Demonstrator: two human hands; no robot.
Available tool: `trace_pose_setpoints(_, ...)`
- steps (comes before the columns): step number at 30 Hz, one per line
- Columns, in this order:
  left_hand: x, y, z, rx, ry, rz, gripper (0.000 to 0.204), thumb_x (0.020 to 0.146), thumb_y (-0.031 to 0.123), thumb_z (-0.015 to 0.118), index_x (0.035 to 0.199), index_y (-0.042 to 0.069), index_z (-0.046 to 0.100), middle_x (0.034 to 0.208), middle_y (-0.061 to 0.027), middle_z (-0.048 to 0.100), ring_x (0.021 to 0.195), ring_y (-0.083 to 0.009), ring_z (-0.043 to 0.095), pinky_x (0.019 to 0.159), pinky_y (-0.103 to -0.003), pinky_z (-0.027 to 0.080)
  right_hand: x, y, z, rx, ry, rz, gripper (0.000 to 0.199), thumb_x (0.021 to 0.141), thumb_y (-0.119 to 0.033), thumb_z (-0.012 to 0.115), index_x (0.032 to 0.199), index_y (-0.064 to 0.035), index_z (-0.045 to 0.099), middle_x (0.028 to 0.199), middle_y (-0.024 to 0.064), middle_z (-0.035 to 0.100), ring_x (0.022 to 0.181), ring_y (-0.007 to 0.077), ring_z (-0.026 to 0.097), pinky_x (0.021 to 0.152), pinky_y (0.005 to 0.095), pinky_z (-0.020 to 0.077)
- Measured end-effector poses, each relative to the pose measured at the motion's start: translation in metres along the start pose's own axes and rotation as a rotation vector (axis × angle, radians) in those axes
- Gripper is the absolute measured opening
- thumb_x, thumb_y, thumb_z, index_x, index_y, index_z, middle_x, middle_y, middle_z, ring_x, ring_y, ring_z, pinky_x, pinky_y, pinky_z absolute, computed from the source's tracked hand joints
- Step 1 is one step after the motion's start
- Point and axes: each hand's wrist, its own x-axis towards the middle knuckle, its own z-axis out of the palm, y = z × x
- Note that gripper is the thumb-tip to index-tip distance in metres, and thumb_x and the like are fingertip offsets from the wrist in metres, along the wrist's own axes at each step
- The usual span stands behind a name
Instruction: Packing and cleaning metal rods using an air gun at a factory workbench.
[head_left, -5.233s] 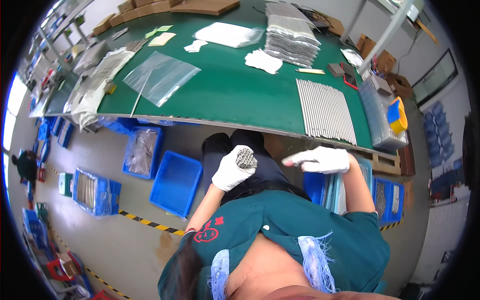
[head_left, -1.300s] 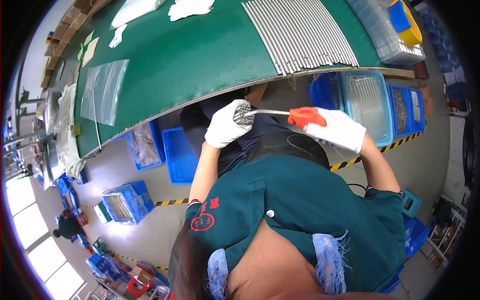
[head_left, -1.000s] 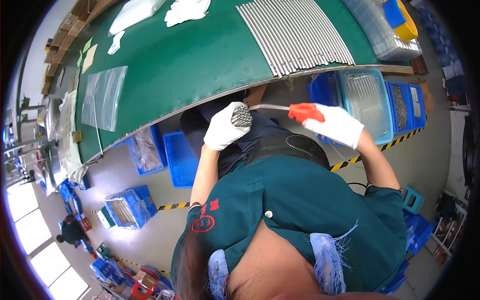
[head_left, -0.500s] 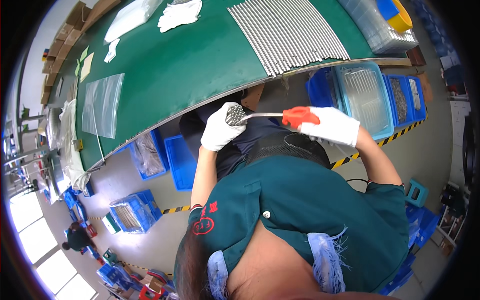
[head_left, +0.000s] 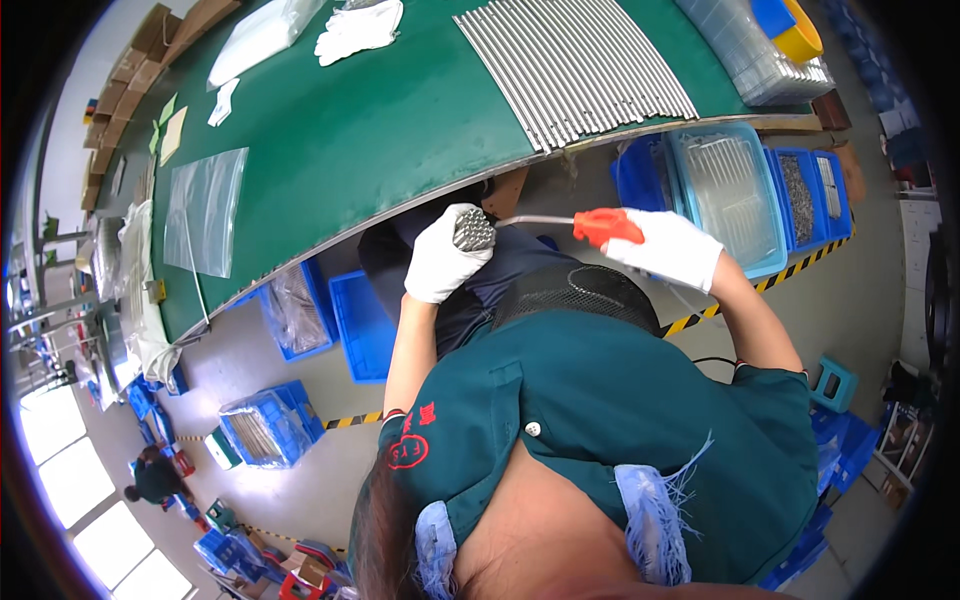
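Compared with a few seconds back, when the right hand (head_left: pixel 668 245) lay bare and flat on the lap, it now grips an orange-handled tool (head_left: pixel 606 225) whose thin metal shaft points at the end face of the rod bundle (head_left: pixel 474 228); over the last second the two have stayed almost fixed relative to each other, only the view drifting. My reading is that the work has moved from merely holding the bundle to poking or aligning its ends, and that this is under way rather than finished. The left hand (head_left: pixel 445 258), in a white glove, is wrapped fully around the bundle of thin metal rods, fist closed, rod ends turned up and toward the tool, held just below the near edge of the green bench (head_left: pixel 350 140). The left forearm rises steeply from the elbow; the right forearm reaches across from the side, wrist bent inward, fingers closed on the handle. On the bench above lies a flat row of long metal rods (head_left: pixel 575 60), and a clear plastic bag (head_left: pixel 205 210) well apart to the left.
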Motion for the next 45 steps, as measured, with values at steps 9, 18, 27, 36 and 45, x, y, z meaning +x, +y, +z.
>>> trace_pose_setpoints(9, -0.003, -0.004, 0.004, -0.001, 0.02, -0.021, 0.034, 0.071, 0.015, 0.073, 0.101, 0.007, 0.06, 0.082, -0.0101, 0.066, 0.075, -0.0233, 0.066, 0.071, -0.03, 0.053, 0.003, -0.008, -0.004, 0.104, -0.224, 0.202, 0.048, 0.087, -0.043, 0.057, 0.123, -0.0108, 0.058, 0.105, 0.0113, 0.067, 0.091, 0.029, 0.063, 0.083, 0.0322, 0.0476)
trace_pose_setpoints(18, 0.0, -0.003, 0.002, -0.005, 0.001, -0.007, 0.033, 0.071, 0.016, 0.073, 0.101, 0.007, 0.06, 0.081, -0.0092, 0.066, 0.075, -0.0232, 0.066, 0.071, -0.03, 0.052, 0.003, -0.007, -0.003, 0.039, -0.023, 0.079, 0.048, 0.084, -0.044, 0.06, 0.117, -0.0089, 0.06, 0.081, 0.0082, 0.066, 0.072, 0.018, 0.063, 0.07, 0.0299, 0.0493)
trace_pose_setpoints(27, 0.0, -0.003, 0.003, 0.01, -0.016, 0.01, 0.031, 0.072, 0.016, 0.071, 0.099, 0.008, 0.06, 0.079, -0.0099, 0.066, 0.074, -0.0257, 0.066, 0.07, -0.032, 0.052, 0.005, -0.011, -0.006, 0.146, -0.17, 0.176, 0.05, 0.085, -0.04, 0.06, 0.125, -0.0099, 0.057, 0.097, 0.0079, 0.067, 0.08, 0.0175, 0.061, 0.078, 0.0284, 0.0471)
trace_pose_setpoints(36, -0.001, -0.002, 0.0, -0.057, -0.073, 0.011, 0.031, 0.072, 0.018, 0.071, 0.099, 0.008, 0.06, 0.08, -0.009, 0.065, 0.074, -0.025, 0.065, 0.071, -0.032, 0.052, 0.004, -0.017, -0.006, 0.082, -0.026, 0.127, 0.047, 0.085, -0.04, 0.06, 0.12, -0.0092, 0.059, 0.078, 0.0051, 0.064, 0.066, 0.0141, 0.058, 0.068, 0.0282, 0.0483)
trace_pose_setpoints(45, -0.001, 0.002, -0.001, -0.075, -0.098, -0.004, 0.031, 0.071, 0.015, 0.07, 0.099, 0.009, 0.06, 0.078, -0.0076, 0.063, 0.068, -0.0222, 0.062, 0.068, -0.03, 0.051, 0.004, -0.026, -0.009, 0.165, -0.23, 0.249, 0.051, 0.085, -0.04, 0.061, 0.125, -0.0088, 0.057, 0.087, 0.0056, 0.066, 0.071, 0.015, 0.058, 0.071, 0.0286, 0.0481)
